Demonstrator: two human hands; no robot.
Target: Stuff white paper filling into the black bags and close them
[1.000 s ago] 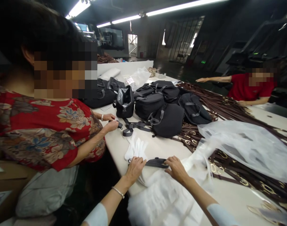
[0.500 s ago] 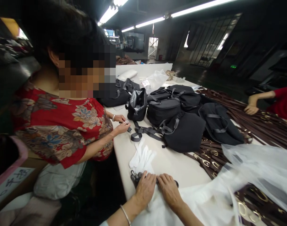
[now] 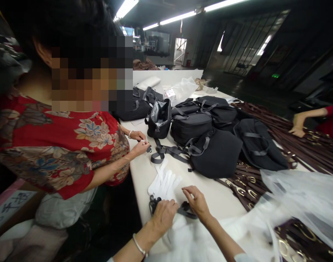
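Observation:
My left hand is curled over a dark strap with a clasp at the near edge of the white table. My right hand sits just to its right, fingers bent onto the same black strap. Both rest on white fabric that spreads toward me. A pair of white gloves lies just beyond my hands.
A person in a red floral top stands at the left and handles a grey strap of the black bags. Brown straps with metal rings and clear plastic sheeting lie to the right. Another person's hand reaches in at far right.
My hands have drawn the dark strap together from a stretched length into a bunch; my right hand has now lifted slightly apart from the left. The view swung left.

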